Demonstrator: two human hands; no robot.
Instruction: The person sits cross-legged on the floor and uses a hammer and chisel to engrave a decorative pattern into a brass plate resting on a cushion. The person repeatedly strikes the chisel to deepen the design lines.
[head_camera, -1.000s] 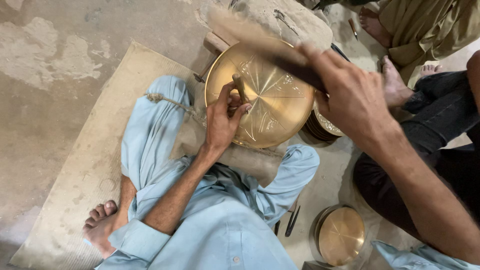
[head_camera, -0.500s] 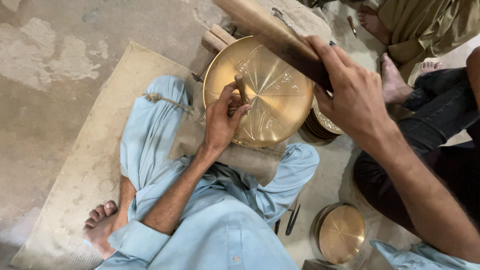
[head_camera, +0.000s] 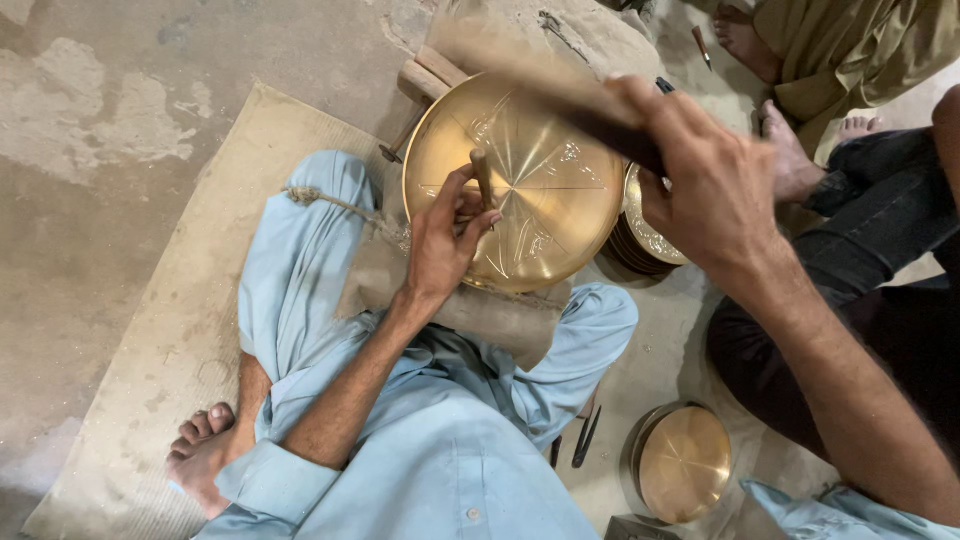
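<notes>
Engraving a brass plate (head_camera: 530, 190) propped on the person's lap against a wooden block (head_camera: 425, 75). Left hand (head_camera: 445, 240) pinches a short chisel (head_camera: 482, 175) upright near plate centre; right hand (head_camera: 715, 185) is fisted round a dark-handled mallet (head_camera: 560, 95), raised and motion-blurred. Progress, by my read: radial lines plus leaf motifs cut in several sectors, others bare, so roughly midway. Count: one plate in work, a stack of plates (head_camera: 650, 235) beside it, one lidded brass bowl (head_camera: 685, 460), two loose tools (head_camera: 578, 440) on the floor.
</notes>
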